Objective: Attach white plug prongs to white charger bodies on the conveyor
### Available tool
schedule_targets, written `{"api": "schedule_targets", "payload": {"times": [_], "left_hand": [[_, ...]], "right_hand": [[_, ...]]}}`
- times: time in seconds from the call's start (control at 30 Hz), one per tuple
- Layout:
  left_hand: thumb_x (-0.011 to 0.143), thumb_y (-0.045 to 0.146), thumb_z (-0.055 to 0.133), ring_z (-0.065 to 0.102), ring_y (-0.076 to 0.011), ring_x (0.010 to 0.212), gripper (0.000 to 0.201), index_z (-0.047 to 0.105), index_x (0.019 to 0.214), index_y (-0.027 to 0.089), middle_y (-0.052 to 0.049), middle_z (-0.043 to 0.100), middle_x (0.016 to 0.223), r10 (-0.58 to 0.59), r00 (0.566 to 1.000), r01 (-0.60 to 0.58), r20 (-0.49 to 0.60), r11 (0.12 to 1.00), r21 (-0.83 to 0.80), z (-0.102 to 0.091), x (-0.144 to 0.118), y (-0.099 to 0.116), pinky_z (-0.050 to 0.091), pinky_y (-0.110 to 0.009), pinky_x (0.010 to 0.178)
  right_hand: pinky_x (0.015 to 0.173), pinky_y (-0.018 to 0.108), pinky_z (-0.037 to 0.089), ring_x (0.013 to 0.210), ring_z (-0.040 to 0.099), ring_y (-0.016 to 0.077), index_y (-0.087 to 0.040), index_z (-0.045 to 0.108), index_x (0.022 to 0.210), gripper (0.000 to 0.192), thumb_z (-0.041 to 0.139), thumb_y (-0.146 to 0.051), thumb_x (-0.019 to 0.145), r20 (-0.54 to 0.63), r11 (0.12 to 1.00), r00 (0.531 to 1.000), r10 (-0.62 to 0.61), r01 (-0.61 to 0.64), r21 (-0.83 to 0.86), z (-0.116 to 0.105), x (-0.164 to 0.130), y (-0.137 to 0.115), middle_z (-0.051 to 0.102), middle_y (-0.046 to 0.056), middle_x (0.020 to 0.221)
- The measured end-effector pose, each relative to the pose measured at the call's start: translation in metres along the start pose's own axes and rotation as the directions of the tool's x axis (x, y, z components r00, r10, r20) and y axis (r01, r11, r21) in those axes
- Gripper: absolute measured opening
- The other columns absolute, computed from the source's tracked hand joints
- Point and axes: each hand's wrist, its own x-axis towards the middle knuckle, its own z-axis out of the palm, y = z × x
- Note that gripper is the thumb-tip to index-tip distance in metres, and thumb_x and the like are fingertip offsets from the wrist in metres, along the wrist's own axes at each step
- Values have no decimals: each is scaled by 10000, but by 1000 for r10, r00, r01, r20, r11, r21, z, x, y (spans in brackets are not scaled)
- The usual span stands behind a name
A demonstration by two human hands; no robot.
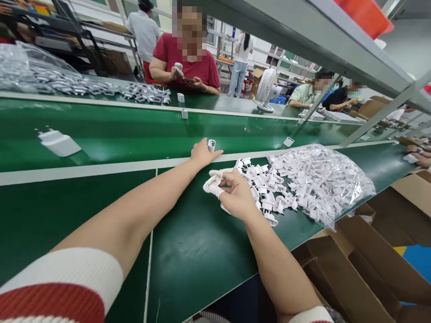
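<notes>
On the green conveyor belt, my left hand (203, 153) reaches to a small white charger housing (211, 145), its open end with dark insides facing me. The thumb and forefinger are spread around the housing; I cannot tell whether they touch it. My right hand (237, 193), with white finger cots on the fingertips, pinches a white oval plug part (212, 183) above the green worktable. Just right of that hand lies a loose heap of white plug parts (267, 184), some with pins showing.
A clear plastic bag (323, 179) full of plug parts lies beyond the heap. Other white chargers (60, 142) lie on the belt (134, 123). Across it sits a person in a red shirt (188, 67), holding parts. Cardboard boxes (340, 264) stand below right; a metal shelf (303, 31) hangs overhead.
</notes>
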Motion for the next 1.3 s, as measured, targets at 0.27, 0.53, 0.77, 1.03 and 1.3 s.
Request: {"api": "schedule_targets", "payload": {"times": [0.27, 0.53, 0.77, 1.03, 1.3], "left_hand": [[979, 330, 514, 563, -332, 1263, 423, 556, 1372, 178, -157, 652, 1331, 15, 999, -21, -49, 993, -117, -14, -39, -4, 418, -462, 1086], [929, 624, 560, 681, -272, 1009, 484, 536, 1211, 231, -65, 711, 1112, 87, 983, -50, 159, 973, -224, -86, -175, -44, 542, -393, 876], [850, 655, 702, 601, -304, 1250, 687, 507, 1415, 317, -77, 609, 1397, 87, 961, -16, 263, 965, -261, -122, -244, -57, 494, -468, 1069], [860, 589, 695, 647, -286, 1052, 379, 748, 1082, 286, -39, 740, 1081, 160, 960, -90, 230, 954, -288, -128, -242, -53, 517, -421, 987], [828, 616, 670, 646, -278, 943, 412, 776, 1039, 278, -38, 738, 933, 177, 959, -105, 219, 946, -305, -128, -239, -55, 530, -415, 921]], "right_hand": [[910, 446, 630, 920, 741, 198, -221, 627, 908, 417, 939, -350, 662, 176, 871, 984, 14, -98, 481, -4, -5, -21, 716, 68, 1235], [997, 448, 599, 1007, 750, 227, -228, 714, 1036, 464, 932, -369, 652, 255, 882, 965, 55, -167, 442, 0, -5, -17, 774, 42, 1075], [884, 380, 598, 932, 679, 183, -248, 751, 1130, 424, 853, -402, 749, 219, 997, 976, -14, -3, 74, 14, -7, -9, 738, 52, 1143], [805, 345, 603, 822, 655, 138, -292, 706, 1277, 448, 797, -371, 846, 345, 988, 933, -101, 134, -73, 22, -17, -8, 601, 7, 998], [788, 369, 567, 877, 646, 189, -267, 759, 1020, 102, 722, -248, 927, 362, 773, 859, -363, 494, -398, 43, -36, -19, 687, 32, 929]]}}
